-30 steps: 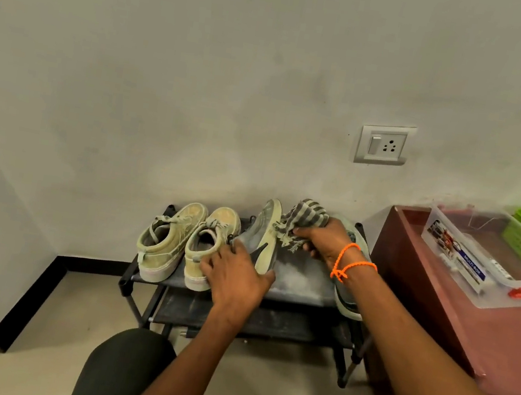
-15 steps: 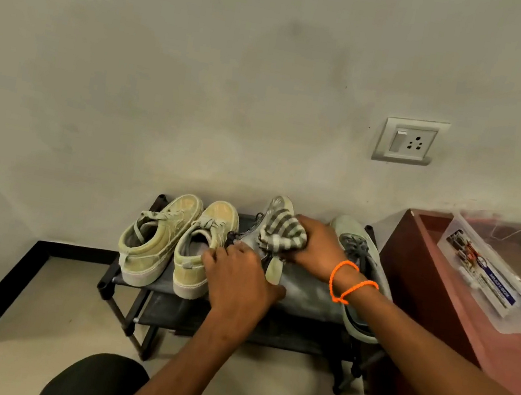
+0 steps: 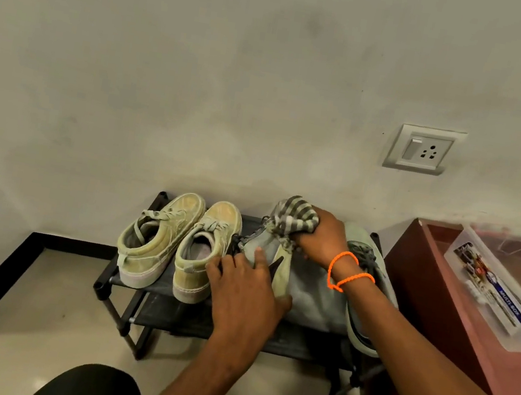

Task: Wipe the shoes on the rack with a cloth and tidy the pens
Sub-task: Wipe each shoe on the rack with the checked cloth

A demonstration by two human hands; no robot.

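Shoe being wiped is the grey fabric sneaker with a pale rubber sole (image 3: 266, 249), tipped on its side on the black metal-frame rack (image 3: 136, 283). The left hand (image 3: 244, 292) curls its fingers (image 3: 257, 255) round the sneaker's heel end, steadying it. Just beyond those fingers, the right hand (image 3: 326, 238) bunches a grey-and-white striped cloth (image 3: 292, 216) in a closed fist and presses it on the toe.

I judge the sneaker light, with a soft upper that will give under pressure; the stiffer sole edge or heel looks the safer hold. The limp cloth needs to stay wadded.

Touching the left knuckles stands a pair of olive canvas sneakers (image 3: 177, 242), crowding that side. Under the right wrist lies the grey sneaker's mate (image 3: 366, 316). Well right of both hands, a clear plastic box (image 3: 489, 295) sits on a dark red table (image 3: 441, 294); whether it holds the pens I cannot tell.
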